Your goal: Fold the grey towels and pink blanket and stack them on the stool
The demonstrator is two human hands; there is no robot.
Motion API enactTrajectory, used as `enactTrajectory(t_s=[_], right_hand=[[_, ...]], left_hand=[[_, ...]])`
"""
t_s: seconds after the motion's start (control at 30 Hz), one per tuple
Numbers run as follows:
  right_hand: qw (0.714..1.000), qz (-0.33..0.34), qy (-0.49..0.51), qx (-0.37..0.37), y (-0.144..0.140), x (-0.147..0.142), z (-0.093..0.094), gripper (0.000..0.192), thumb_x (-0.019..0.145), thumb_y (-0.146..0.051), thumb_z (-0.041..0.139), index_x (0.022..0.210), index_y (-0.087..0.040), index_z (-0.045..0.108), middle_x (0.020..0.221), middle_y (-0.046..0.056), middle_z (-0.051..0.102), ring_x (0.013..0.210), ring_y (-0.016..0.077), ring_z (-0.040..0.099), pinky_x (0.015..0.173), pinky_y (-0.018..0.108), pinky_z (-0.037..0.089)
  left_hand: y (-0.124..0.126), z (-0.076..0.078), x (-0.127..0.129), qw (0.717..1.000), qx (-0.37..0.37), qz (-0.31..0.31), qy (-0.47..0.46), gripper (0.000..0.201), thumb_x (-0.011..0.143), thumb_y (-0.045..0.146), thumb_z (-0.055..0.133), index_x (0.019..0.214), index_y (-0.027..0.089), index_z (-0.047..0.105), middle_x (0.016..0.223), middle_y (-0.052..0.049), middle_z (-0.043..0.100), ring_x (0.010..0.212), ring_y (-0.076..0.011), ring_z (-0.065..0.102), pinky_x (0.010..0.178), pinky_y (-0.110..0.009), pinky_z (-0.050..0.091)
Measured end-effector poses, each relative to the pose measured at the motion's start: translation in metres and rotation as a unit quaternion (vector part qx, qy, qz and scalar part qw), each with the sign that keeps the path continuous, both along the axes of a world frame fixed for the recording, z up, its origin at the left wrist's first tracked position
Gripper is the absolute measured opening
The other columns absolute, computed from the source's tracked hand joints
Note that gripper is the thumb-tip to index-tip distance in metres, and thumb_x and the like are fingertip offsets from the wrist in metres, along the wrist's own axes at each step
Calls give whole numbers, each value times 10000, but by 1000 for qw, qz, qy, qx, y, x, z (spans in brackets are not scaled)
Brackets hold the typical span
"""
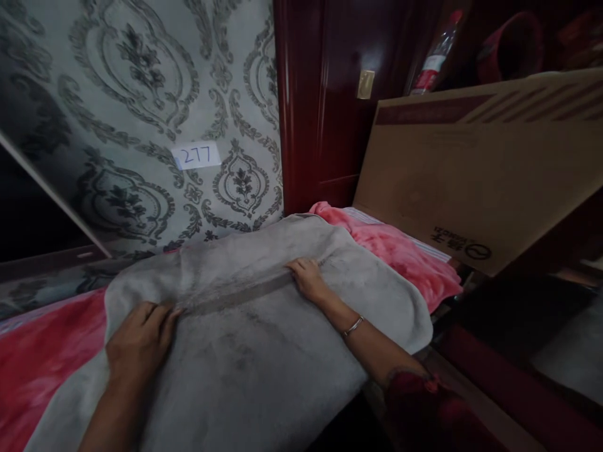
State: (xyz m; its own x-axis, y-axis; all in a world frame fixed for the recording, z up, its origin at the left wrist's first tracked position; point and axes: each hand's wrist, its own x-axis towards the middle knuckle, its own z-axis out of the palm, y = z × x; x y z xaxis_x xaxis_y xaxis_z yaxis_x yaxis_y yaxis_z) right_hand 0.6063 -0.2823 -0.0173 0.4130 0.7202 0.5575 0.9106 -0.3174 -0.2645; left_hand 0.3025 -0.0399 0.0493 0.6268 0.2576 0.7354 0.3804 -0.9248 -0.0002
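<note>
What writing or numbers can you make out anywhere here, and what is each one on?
"277": handwritten on a small white label stuck to the patterned wallpaper.
Cardboard box: dark print and a round logo near its lower edge, upside down, too blurred to read.
Bottle: red label, too small to read.

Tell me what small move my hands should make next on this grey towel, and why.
Probably slide both hands outward along the crease. The left hand and right hand press flat on the grey towel, and a ridge runs between them.
</note>
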Motion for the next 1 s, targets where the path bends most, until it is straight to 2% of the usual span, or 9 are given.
enactTrajectory(t_s=[0.17,0.27,0.43,0.57,0.67,0.8,0.9,1.0], right_hand=[[994,-106,30,-2,-17,19,7,437,937,-145,576,1370,-187,606,1361,142,625,1304,285,495,1103,470,340],[986,-156,51,-28,-29,35,7,474,923,-115,580,1389,-199,605,1456,135,569,1379,283,448,1129,478,337],[984,-161,50,-53,-49,62,9,502,910,-27,500,1341,-235,653,1464,116,573,1418,285,430,1124,524,357],[984,-158,49,-63,-61,79,11,512,887,-45,544,1348,-242,647,1489,129,546,1435,308,411,1106,561,380],[985,-150,51,-67,-65,84,11,422,906,-74,542,1267,-232,690,1446,117,589,1389,301,470,1122,545,363],[984,-155,63,-54,-70,85,20,393,965,-78,400,1181,-198,707,1202,110,725,1153,241,641,1014,389,463],[985,-155,60,-38,-74,87,32,390,988,-104,354,1202,-191,669,1144,104,733,1054,221,663,890,317,500],[988,-141,45,-38,-80,89,43,316,980,-136,409,1164,-180,662,1123,109,725,1023,227,653,874,318,486]], left_hand=[[2,-1,1,1000,18,18,2,325,982,444,443,935,222,675,795,-63,584,737,-234,568,564,-321,336],[4,-2,1,1000,11,18,4,352,987,455,428,903,212,669,788,-67,587,738,-235,577,550,-315,332],[7,-2,1,1000,-20,22,1,358,977,463,431,897,213,675,808,-70,604,758,-236,594,559,-303,360],[6,-1,2,999,-29,14,-4,355,964,458,444,882,210,684,811,-77,618,750,-241,594,558,-311,353],[5,0,2,999,-33,13,-4,350,963,453,445,891,210,686,821,-80,627,763,-245,597,554,-315,341],[4,0,1,999,-40,13,1,340,967,453,445,880,218,675,815,-68,624,775,-237,597,571,-313,353],[4,0,0,999,-48,18,1,329,969,460,444,875,233,663,818,-49,615,779,-232,593,580,-308,362],[6,1,-2,998,-45,33,-4,340,968,473,430,862,239,653,813,-42,605,780,-237,590,583,-309,373]])
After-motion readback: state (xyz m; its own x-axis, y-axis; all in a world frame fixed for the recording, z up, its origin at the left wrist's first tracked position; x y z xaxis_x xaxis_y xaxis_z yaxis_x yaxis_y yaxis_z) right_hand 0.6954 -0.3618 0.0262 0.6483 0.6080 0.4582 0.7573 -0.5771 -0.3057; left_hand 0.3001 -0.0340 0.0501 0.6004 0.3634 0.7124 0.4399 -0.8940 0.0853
